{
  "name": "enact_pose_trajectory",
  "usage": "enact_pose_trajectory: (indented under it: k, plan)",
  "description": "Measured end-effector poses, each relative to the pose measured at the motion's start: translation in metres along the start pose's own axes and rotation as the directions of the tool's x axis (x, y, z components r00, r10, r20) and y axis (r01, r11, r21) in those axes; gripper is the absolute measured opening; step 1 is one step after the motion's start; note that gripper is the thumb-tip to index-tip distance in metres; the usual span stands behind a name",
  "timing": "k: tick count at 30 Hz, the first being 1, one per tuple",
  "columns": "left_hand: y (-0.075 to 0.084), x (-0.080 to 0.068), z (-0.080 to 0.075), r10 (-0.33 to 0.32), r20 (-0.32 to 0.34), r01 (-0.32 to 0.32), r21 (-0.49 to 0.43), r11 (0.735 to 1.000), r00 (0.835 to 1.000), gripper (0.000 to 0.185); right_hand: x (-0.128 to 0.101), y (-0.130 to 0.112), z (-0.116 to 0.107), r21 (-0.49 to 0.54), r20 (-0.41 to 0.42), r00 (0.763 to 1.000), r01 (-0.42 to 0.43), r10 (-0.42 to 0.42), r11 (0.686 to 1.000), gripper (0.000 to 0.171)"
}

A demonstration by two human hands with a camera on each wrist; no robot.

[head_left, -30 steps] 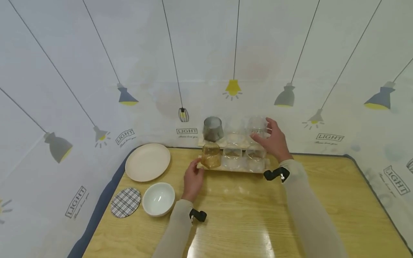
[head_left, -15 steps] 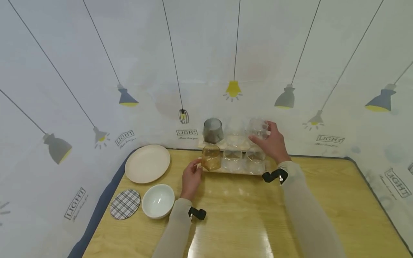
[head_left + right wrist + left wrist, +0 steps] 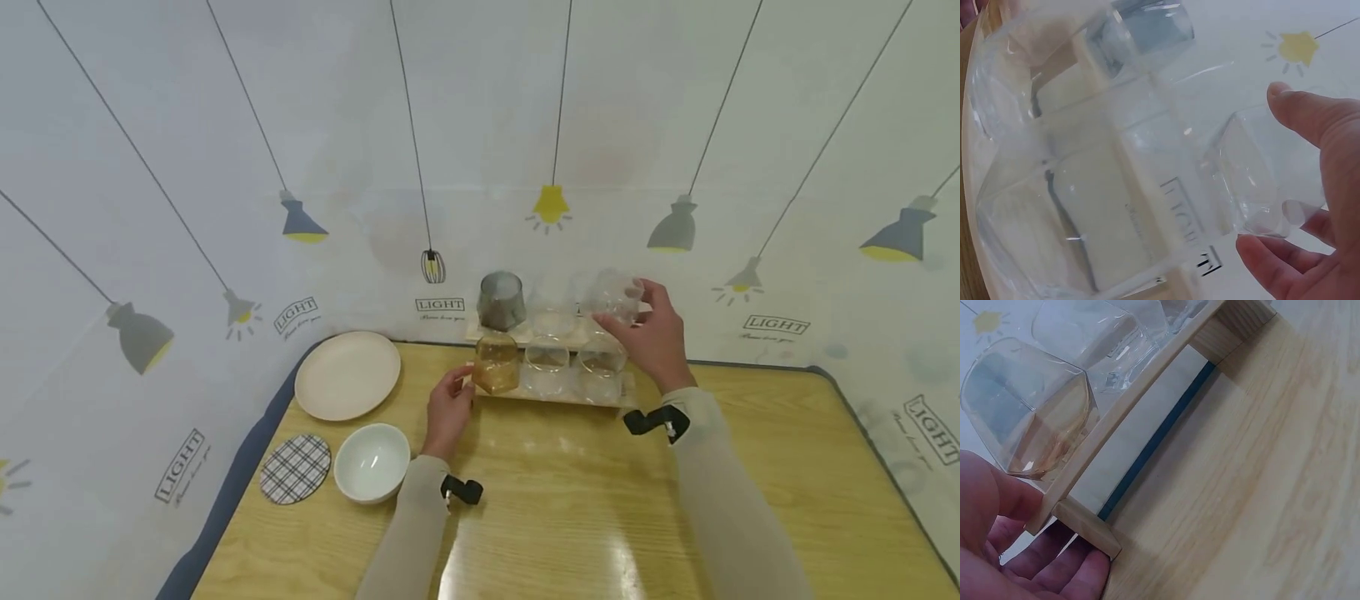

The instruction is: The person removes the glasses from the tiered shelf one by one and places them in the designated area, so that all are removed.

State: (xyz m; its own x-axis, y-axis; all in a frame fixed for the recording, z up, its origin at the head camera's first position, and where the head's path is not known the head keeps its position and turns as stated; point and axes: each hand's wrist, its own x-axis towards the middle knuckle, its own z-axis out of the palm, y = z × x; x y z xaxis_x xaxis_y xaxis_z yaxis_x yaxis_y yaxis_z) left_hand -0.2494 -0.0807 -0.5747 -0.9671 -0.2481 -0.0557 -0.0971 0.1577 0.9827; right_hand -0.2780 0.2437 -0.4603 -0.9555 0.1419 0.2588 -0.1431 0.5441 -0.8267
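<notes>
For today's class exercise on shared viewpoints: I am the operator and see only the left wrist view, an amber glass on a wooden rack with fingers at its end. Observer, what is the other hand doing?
Observer: The right hand grips a clear glass, tilted, at the right end of the rack's upper tier.
Operator: What else is on that upper tier?
Observer: A grey glass stands at its left end, behind the amber glass.
Operator: Is anything on the table beside the wooden rack?
Observer: Left of the left hand lie a cream plate, a white bowl and a checked coaster.
</notes>
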Motion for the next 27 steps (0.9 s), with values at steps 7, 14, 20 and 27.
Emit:
enact_pose_trajectory:
  k: [7,14,20,27]
  plan:
    - [-0.001,-0.001,0.000,-0.010,-0.002,0.010,-0.019,1.000,1.000,0.029,-0.024,-0.023,-0.015,0.009,0.014,0.999,0.028,-0.028,1.000,0.090]
    - [-0.006,0.001,0.001,0.002,0.023,0.000,-0.081,0.997,1.000,0.030,-0.055,-0.040,-0.012,0.034,0.042,0.994,0.103,-0.104,0.994,0.084]
    - [-0.003,0.002,0.000,0.015,0.044,-0.009,-0.128,0.992,0.999,0.029,-0.075,-0.044,0.002,0.045,0.051,0.984,0.170,-0.172,0.984,0.087]
    - [-0.009,0.003,-0.001,0.031,0.069,-0.023,-0.112,0.993,0.997,0.029,-0.100,-0.045,0.021,0.077,0.114,0.967,0.222,-0.230,0.972,0.098]
